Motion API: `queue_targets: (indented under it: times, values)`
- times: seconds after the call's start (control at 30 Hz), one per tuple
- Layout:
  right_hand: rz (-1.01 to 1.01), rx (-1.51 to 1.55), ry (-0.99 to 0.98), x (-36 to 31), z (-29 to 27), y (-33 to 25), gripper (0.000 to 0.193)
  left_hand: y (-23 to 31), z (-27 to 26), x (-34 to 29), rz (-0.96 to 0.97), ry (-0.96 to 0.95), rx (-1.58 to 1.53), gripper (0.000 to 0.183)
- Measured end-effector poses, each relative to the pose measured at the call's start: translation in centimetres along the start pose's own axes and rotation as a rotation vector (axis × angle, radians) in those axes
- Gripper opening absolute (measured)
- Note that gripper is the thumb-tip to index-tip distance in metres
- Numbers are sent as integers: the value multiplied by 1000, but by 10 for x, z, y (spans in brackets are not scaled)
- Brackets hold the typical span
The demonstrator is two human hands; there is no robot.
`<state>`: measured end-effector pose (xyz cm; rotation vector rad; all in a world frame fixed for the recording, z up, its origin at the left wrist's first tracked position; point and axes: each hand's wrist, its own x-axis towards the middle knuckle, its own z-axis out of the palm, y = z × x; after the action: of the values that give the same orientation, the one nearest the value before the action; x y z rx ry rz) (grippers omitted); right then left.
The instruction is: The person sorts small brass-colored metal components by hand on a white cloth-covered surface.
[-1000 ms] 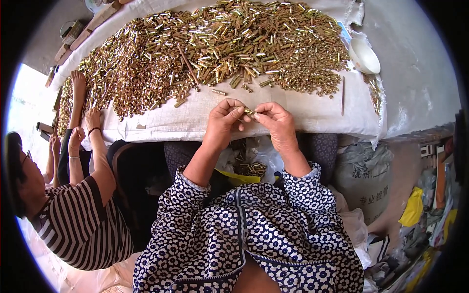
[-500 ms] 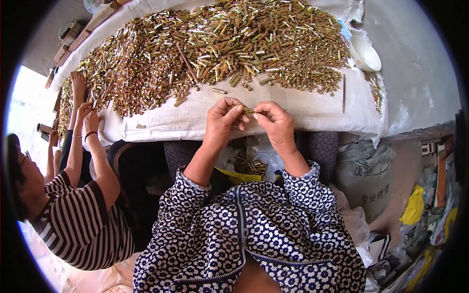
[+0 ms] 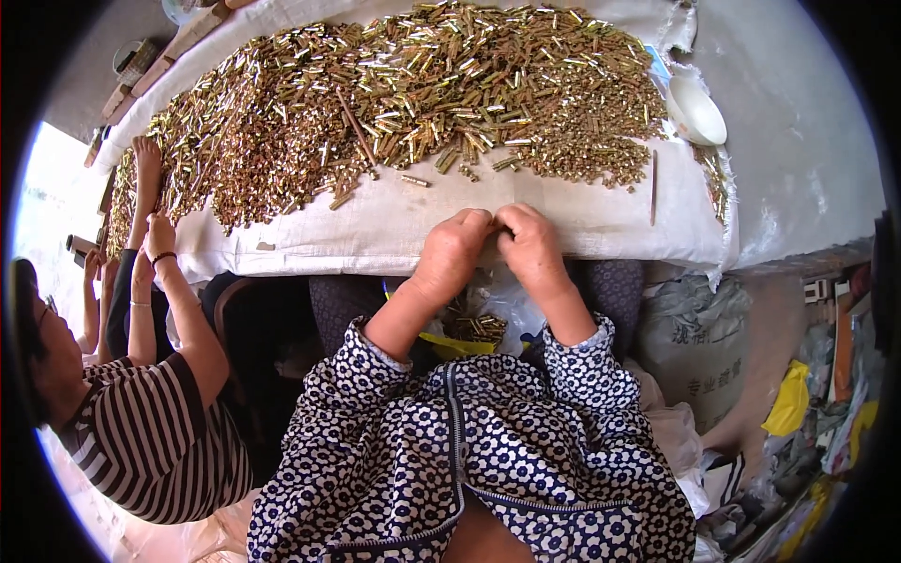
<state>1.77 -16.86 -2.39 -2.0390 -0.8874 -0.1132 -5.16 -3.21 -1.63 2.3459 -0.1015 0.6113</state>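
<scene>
I view the table from above through the head camera. The left hand (image 3: 455,251) and the right hand (image 3: 528,246) meet at frame centre, just over the near edge of the white woven cloth (image 3: 601,214). Both present their backs, fingers curled inward and down, knuckles nearly touching. I cannot tell how far either grip is closed or whether it has hold of a piece; the fingertips are hidden.

A broad heap of shiny gold-coloured metal pieces (image 3: 450,84) spans the upper frame: slender ribbed cylinders at upper centre, stubbier pieces at lower left and lower right of the heap. One loose gold-coloured cylinder (image 3: 415,181) lies apart on the cloth, above the left hand. More gold-coloured pieces (image 3: 481,328) sit below the hands, beside crumpled clear plastic (image 3: 511,302).

At upper right I observe a smooth white oval-looking bowl (image 3: 696,111), tilted, and a thin straight brown rod (image 3: 654,188).
</scene>
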Motion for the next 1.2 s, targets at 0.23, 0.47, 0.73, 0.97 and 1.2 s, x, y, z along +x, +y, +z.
queue_targets:
  times: [0.23,0.47,0.73,0.97,1.2]
  values:
    - [83,-351,107,41,-8,14,17,1,7,5,85,-82,208,21]
    - [23,-556,106,58,4,37,18,-16,-20,6,-324,133,-253,9]
    - [-57,-348,203,49,4,23,11,-67,-59,35,-46,-82,560,12]
    - [207,530,-23,22,12,3,11,-42,-44,20,-521,59,-637,13]
    - [316,762,-43,6,10,-13,13,-19,-37,3,-667,35,-1030,13]
